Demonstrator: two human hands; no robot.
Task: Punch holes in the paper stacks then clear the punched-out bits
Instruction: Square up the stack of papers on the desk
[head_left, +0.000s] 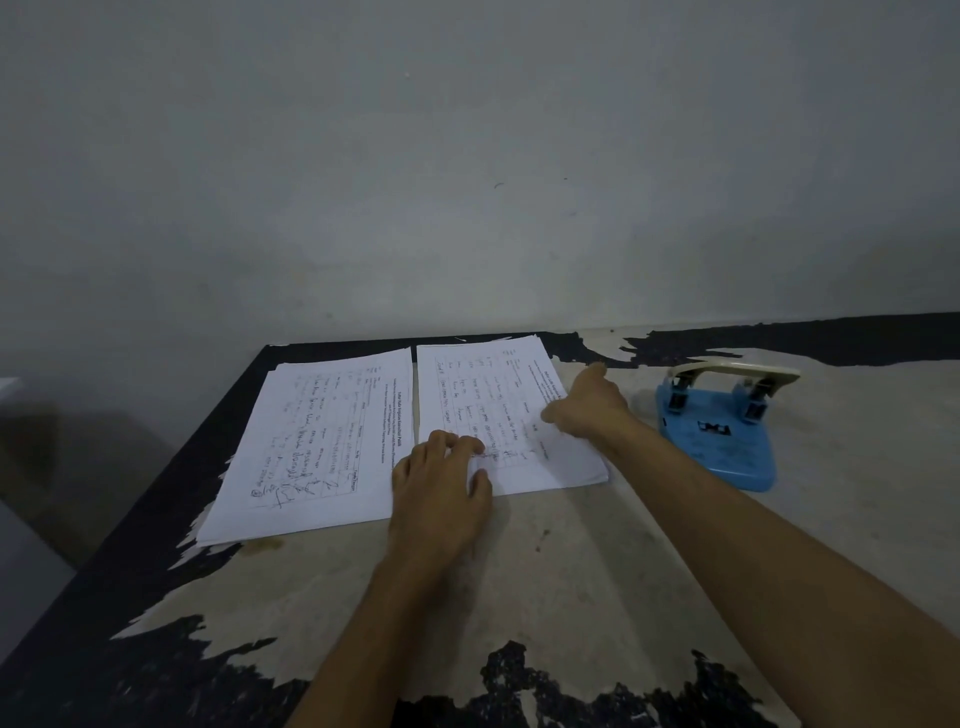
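Two stacks of printed, handwritten forms lie side by side on the table. The left stack lies untouched. On the right stack my left hand rests with its fingers spread over the near left corner. My right hand is at that stack's right edge, fingers curled against it; whether it grips the sheets is unclear. A blue hole punch with a cream lever stands to the right of the papers, apart from both hands.
The table has a worn pale top with peeling black patches and a black left edge. A grey wall rises directly behind it. Something grey stands beyond the table's left edge.
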